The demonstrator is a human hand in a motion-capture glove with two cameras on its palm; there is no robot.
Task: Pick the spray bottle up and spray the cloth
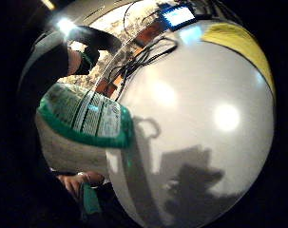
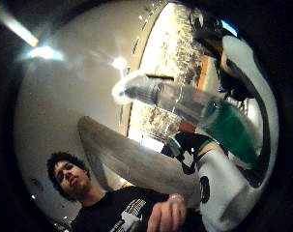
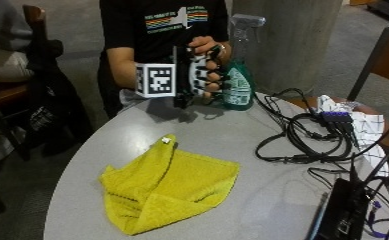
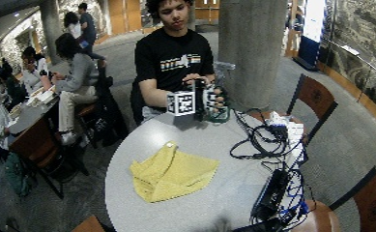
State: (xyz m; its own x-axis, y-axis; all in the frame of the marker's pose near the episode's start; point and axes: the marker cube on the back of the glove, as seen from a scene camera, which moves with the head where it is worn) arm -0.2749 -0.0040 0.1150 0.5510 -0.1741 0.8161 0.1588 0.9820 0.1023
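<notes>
A clear spray bottle (image 3: 238, 84) with green liquid and a grey trigger head stands upright at the table's far edge, right in front of the person. My gloved right hand (image 3: 204, 70) grips its body from the side, fingers curled round it. Whether its base touches the table (image 3: 267, 195) I cannot tell. The palm views show the bottle's label (image 1: 86, 116) and its nozzle (image 2: 141, 89) close to the palm. The yellow cloth (image 3: 167, 182) lies crumpled on the table's near left part, well apart from the bottle. In the wide view the hand (image 4: 207, 99) is at the far edge, the cloth (image 4: 171, 174) nearer.
Black cables (image 3: 307, 135) sprawl over the table's right side, beside a white checked cloth (image 3: 357, 120) and a black device (image 3: 340, 210). A concrete pillar (image 3: 284, 40) stands behind the bottle. A chair with a dark jacket (image 3: 47, 100) stands at the left.
</notes>
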